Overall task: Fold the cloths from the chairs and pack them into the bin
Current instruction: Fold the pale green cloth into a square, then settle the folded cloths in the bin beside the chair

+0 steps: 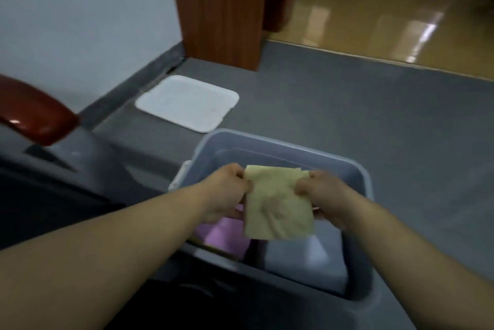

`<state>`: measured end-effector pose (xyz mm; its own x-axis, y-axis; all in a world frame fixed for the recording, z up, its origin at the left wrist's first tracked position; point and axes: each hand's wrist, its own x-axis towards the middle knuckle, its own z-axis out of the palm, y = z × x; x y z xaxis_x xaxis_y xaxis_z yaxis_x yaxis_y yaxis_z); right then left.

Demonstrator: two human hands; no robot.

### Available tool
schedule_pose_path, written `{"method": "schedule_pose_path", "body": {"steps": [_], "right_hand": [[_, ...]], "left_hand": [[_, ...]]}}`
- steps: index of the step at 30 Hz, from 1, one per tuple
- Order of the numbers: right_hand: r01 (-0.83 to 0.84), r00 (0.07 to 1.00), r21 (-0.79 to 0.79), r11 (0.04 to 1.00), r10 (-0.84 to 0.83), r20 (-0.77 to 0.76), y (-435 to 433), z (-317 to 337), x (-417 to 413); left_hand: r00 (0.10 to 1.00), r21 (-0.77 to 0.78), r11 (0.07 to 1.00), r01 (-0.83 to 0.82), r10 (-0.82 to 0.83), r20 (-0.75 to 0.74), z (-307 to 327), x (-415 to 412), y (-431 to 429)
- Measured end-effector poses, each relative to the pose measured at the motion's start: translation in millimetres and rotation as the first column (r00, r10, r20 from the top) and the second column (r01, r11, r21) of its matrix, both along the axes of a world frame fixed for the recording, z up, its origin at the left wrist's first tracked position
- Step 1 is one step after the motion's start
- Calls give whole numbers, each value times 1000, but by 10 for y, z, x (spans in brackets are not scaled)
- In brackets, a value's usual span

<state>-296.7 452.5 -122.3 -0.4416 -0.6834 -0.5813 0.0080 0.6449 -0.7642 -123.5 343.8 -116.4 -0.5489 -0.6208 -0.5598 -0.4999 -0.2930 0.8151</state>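
A folded yellow cloth (278,202) hangs over the translucent grey bin (347,166) on the floor. My left hand (227,192) grips the cloth's left edge and my right hand (324,197) grips its right edge, both above the bin's opening. Inside the bin lie a folded pink cloth (224,233) at the left and a folded pale blue cloth (307,257) at the right, both partly hidden by the yellow cloth and my arms.
The bin's white lid (187,102) lies flat on the grey floor near the wall. A chair with a red-brown armrest (34,113) stands at the left. A wooden door frame (219,9) rises at the back, with glossy yellow flooring (387,17) beyond.
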Motion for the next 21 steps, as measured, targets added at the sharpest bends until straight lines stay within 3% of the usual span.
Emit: {"method": "schedule_pose_path", "body": {"steps": [3, 5, 7, 10, 14, 18, 21], "right_hand": [[56, 995, 197, 979, -40, -88, 268, -156, -305], [-36, 963, 394, 918, 137, -231, 359, -193, -437], [-100, 893, 438, 893, 275, -356, 322, -200, -462], [-224, 845, 353, 908, 362, -394, 59, -121, -202], [-482, 776, 74, 873, 465, -427, -547, 71, 619], [-732, 649, -147, 665, 614, -449, -1108, 368, 1786], [-874, 483, -213, 437, 729, -484, -1296, 708, 2821]], "left_hand": [[995, -47, 997, 64, -61, 74, -183, -296, 176], [970, -198, 966, 164, -121, 211, -271, -276, 156], [961, -281, 945, 169, -95, 259, -307, -122, 5], [975, -330, 943, 31, 44, 216, -116, 245, -218], [969, -402, 904, -143, 211, 130, 327, 1105, -320], [896, -464, 814, -349, 436, 91, 617, 2379, -114], [795, -541, 705, -459, 598, 105, 782, 3377, 280]]}}
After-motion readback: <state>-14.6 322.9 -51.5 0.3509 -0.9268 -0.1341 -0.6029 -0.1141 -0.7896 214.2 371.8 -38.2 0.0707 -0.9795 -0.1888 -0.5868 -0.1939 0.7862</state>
